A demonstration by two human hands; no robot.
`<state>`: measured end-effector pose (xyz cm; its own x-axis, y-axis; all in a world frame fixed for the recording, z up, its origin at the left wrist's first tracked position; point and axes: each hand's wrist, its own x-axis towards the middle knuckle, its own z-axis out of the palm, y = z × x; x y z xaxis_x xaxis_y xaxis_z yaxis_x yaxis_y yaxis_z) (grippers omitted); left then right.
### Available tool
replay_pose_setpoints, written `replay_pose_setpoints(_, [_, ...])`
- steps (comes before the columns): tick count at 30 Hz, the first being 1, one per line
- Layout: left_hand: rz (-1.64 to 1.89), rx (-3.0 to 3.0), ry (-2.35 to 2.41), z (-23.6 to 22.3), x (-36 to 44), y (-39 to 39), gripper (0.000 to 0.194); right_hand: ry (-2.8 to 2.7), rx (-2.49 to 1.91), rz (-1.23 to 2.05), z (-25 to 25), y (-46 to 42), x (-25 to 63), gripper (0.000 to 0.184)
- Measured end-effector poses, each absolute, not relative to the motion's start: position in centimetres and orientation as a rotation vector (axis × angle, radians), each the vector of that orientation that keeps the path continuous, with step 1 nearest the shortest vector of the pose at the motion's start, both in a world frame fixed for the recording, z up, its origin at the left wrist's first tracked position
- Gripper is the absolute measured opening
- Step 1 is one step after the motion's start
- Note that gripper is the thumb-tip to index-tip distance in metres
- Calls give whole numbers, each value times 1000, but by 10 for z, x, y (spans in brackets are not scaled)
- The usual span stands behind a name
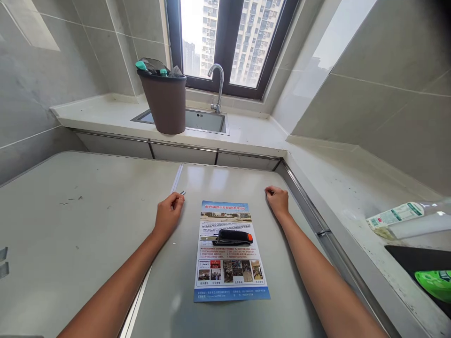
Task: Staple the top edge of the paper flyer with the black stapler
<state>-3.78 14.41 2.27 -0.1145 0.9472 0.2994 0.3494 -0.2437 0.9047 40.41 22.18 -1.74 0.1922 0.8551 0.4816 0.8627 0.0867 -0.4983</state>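
Note:
My left hand (169, 210) is closed in a pinch on a small strip of staples (182, 193), whose grey metal end pokes out past the fingertips. Over on the right, my right hand (277, 201) rests on the table with its fingers pressed together; what they hold, if anything, is too small to make out. Between the hands, a printed flyer (230, 277) with photos and blue bands lies flat. Across its middle lies a black stapler (234, 237) with an orange end at right. A silver metal part sticks out of its left end. Neither hand touches the stapler.
Small scraps (80, 197) dot the pale table (105, 225); grey metal pieces (4, 270) lie at its left edge. Behind stand a brown bin (164, 103), a sink (207, 121) and a faucet (220, 87). A plastic bottle (408, 220) and green packet (435, 284) lie right.

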Motion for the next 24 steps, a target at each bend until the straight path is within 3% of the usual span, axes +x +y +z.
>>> replay_pose_setpoints(2, [1282, 1849, 1714, 17, -41, 148, 16, -1599, -1735, -4, -19, 219, 406, 18])
replay_pose_setpoints(6, [1006, 2176, 1975, 4, -39, 151, 39, -1563, -1747, 18, -17, 218, 408, 16])
replay_pose_setpoints(9, [839, 2257, 1988, -6, -38, 153, 44, -1579, -1721, -29, -7, 208, 399, 20])
replay_pose_setpoints(12, [895, 2306, 1874, -9, -40, 154, 36, -1558, -1621, -64, 9, 180, 370, 21])
replay_pose_setpoints(15, [996, 2330, 1741, -4, -43, 153, 21, -1679, -1409, 278, 24, 138, 332, 15])
replay_pose_setpoints(19, [1064, 2212, 1696, 4, -43, 150, 12, -2069, -936, 740, 33, 93, 295, 25])
replay_pose_setpoints(24, [1106, 2075, 1471, 11, -30, 146, 24, -2310, -921, 746, 24, 81, 283, 52])
